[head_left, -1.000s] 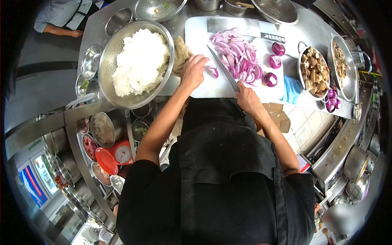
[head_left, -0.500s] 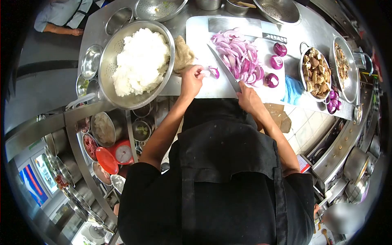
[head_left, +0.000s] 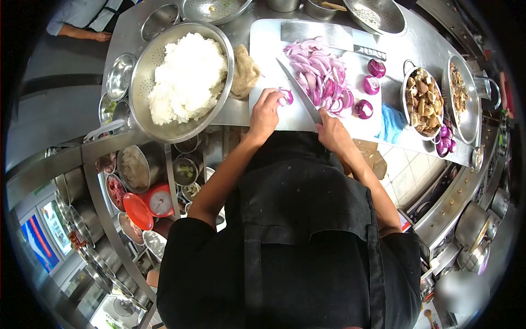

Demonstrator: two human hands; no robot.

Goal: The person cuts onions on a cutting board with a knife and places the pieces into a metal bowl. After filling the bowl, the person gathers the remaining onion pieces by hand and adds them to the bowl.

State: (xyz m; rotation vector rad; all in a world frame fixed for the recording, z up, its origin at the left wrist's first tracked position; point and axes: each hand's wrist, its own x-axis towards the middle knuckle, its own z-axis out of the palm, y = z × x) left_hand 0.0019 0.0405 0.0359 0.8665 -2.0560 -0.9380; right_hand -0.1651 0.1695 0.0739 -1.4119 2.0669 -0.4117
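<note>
Fingertips of our left hand [head_left: 267, 112] are bunched on a small onion piece [head_left: 285, 96], pinning it to the white cutting board [head_left: 263, 46] just left of the knife [head_left: 298, 90]. Our right hand [head_left: 332, 131] is wrapped tight round the handle, with the blade angled away from us. We reckon the trick here is tucking those fingertips back so the knuckles guide the blade, flat side of the piece down, since something that small could roll. The sliced pile [head_left: 320, 74] sits just right of the blade, with peeled halves [head_left: 370, 84] beyond it.

The board lies on a pretty crowded steel counter [head_left: 422, 44]. There's a colander of rice [head_left: 186, 77] and a brown cloth [head_left: 244, 71] to the left, and a pan of brown chunks [head_left: 423, 101] and a blue cloth [head_left: 390, 122] to the right. A cleaver [head_left: 315, 32] rests at the board's far edge. It's a busy commercial kitchen, with metal bowls [head_left: 134, 167] shelved below and another person's arm [head_left: 82, 33] at the far left.
</note>
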